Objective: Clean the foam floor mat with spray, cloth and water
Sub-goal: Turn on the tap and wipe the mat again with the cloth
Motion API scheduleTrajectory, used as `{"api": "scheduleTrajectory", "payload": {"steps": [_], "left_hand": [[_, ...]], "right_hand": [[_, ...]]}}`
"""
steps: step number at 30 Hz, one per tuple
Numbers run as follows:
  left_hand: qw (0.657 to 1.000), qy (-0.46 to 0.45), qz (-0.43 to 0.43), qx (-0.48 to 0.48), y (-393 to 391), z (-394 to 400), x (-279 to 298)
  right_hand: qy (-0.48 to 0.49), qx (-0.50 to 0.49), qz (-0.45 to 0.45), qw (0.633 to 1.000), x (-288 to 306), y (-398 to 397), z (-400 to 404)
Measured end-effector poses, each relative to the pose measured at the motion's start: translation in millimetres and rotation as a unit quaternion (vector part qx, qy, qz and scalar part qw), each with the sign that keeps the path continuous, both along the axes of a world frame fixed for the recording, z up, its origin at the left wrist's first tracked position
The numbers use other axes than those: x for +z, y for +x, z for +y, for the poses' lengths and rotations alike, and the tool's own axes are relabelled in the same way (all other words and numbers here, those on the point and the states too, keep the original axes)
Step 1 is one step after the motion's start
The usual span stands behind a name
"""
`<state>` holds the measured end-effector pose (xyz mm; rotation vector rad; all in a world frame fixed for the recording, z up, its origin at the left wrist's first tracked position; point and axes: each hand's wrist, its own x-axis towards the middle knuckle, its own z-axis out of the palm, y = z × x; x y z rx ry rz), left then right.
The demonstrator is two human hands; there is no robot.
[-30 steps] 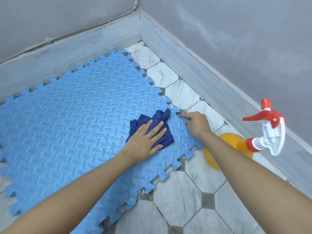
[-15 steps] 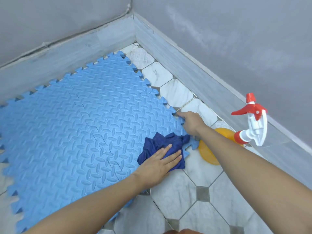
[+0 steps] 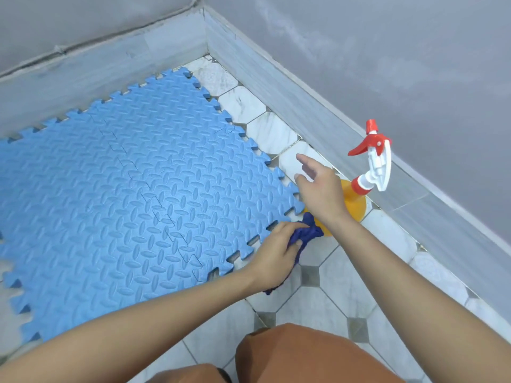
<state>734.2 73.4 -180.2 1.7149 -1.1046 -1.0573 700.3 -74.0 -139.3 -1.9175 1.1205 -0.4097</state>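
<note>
Left hand (image 3: 272, 251) grips bunched blue cloth (image 3: 307, 236) off mat (image 3: 132, 189) edge; right hand (image 3: 318, 190) hovers, fingers spread, seemingly before spray bottle (image 3: 370, 167).

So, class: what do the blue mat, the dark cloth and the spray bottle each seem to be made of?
Blue mat: likely foam, matte, with an embossed pattern and jigsaw edges.
Dark cloth: soft fabric, bunched in the left hand.
Spray bottle: glossy plastic, by the look of it, with an orange body and a red-and-white trigger head.

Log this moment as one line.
left hand: grips cloth off mat | right hand: open, near spray bottle
</note>
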Motion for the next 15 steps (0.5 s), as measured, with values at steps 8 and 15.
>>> {"api": "scheduleTrajectory", "payload": {"steps": [8, 15], "left_hand": [[0.988, 0.071, 0.137, -0.023, 33, -16, 15], [0.958, 0.063, -0.091, 0.264, 185, 48, 4]], "right_hand": [[-0.028, 0.026, 0.032, 0.999, -6, 4, 5], [-0.044, 0.105, 0.049, 0.992, -26, 56, 3]]}}
